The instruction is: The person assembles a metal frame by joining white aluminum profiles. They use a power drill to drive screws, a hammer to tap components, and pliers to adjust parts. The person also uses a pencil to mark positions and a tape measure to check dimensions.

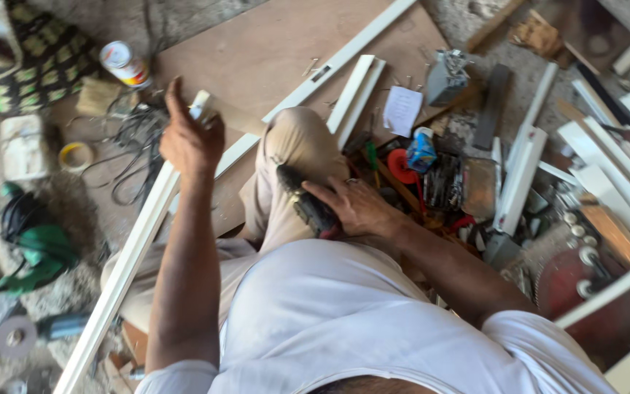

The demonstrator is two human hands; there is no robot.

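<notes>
**Drill at your knee, trim in your left hand**

Your white shirt (329, 321) fills the near view. Your left hand (191, 138) closes around the long white trim strip (129, 255) at left. Your right hand (355, 208) wraps the dark drill (306, 208) against your knee.

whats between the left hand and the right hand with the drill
The person's bent knee in beige trousers lies between the left hand on the white strip and the right hand holding the drill, in the head view.

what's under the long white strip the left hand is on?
Under the long white strip: a brown board at its upper stretch, gritty floor lower down. The left hand covers its top end.
</notes>
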